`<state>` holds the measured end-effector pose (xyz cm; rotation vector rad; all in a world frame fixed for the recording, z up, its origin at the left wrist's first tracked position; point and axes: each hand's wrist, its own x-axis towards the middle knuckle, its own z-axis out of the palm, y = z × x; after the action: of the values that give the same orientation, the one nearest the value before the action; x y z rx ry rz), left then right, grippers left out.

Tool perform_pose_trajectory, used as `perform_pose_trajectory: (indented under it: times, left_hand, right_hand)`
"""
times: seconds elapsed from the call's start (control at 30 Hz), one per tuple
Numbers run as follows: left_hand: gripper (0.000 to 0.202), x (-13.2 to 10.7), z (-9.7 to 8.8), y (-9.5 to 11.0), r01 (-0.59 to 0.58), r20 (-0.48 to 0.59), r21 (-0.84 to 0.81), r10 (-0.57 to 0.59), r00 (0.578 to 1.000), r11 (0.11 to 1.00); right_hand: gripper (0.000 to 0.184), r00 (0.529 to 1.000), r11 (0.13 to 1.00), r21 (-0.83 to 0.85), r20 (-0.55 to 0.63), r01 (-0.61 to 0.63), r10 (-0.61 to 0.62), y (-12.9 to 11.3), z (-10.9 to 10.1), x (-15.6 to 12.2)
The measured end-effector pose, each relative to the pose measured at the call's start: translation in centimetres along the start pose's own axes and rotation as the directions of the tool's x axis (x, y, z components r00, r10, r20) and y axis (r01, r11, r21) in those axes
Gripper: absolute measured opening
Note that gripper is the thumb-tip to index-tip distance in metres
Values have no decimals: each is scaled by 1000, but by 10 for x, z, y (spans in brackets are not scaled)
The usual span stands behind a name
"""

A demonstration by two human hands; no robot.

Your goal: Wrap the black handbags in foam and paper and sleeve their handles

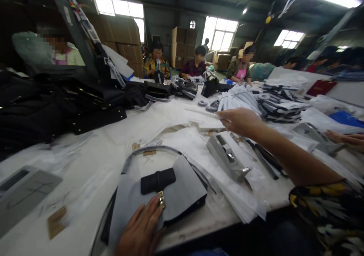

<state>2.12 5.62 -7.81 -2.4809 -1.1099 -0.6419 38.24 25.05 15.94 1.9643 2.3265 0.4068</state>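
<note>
The worktable (196, 226) stood in a workshop with stacked cartons (184, 45) behind it. The handbag (186, 184) lay at the near edge, its handle (153, 148) arched away from the body. The left hand (142, 227) rested flat, fingertips at the gold clasp (161, 200), gripping nothing visible, presumably to steady the bag. The right hand (240, 121) reached across, pinching what appeared to be a white sheet (202, 112). A tape dispenser (226, 155) stood beside the bag, probably for easy reach.

The black sleeve (327, 210) is patterned yellow and grey.
</note>
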Motion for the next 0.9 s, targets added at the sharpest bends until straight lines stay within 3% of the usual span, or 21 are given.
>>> perform_pose_trajectory:
  times: [0.07,0.17,0.23,0.3,0.43,0.63,0.73,0.9]
  left_hand:
    - [42,5,-10,6,70,37,-26,-69,997,997]
    - [41,3,-12,14,132,113,-57,-125,986,990]
    - [38,-5,-8,18,165,122,-39,-159,980,986]
    - [32,-12,-4,21,205,94,4,-204,974,979]
    - [29,-12,-4,23,240,139,1,-238,961,971]
    - [30,1,-16,21,248,168,-79,-232,958,966]
    - [32,0,-24,27,241,122,-67,-231,965,968]
    - [25,6,-49,29,115,-92,-79,-122,988,990]
  right_hand:
    - [46,952,933,219,-175,285,-250,-43,4,-35]
    - [47,741,647,362,-324,671,-588,-108,29,-84]
    - [45,627,533,334,-350,777,-696,-142,54,-108]
    - [43,590,504,315,-325,804,-739,-163,79,-122]
    - [45,656,575,333,-231,748,-719,-177,111,-134]
    - [53,740,672,328,-156,664,-655,-190,119,-148]
    - [52,759,696,320,-141,642,-636,-194,119,-151]
    - [51,759,681,347,-181,644,-626,-197,119,-152]
